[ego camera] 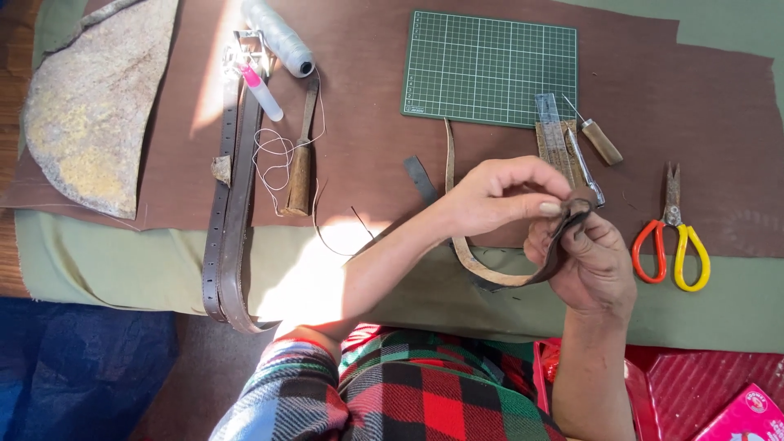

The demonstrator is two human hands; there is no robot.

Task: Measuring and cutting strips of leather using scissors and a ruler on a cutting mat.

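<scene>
A person in a red, green and black plaid shirt works a thin leather strap above a cloth-covered surface. The left hand pinches the strap's dark folded end between thumb and forefinger, its fingers closed narrowly on it; the right hand grips the same end from below, fingers curled around the leather. The strap loops down between the hands and its tail runs up toward a green cutting mat. Beside the right hand lie scissors with one orange and one yellow handle, a wooden-handled awl and a clear ruler. A long brown belt lies well apart to the left, near a spool of thread.
</scene>
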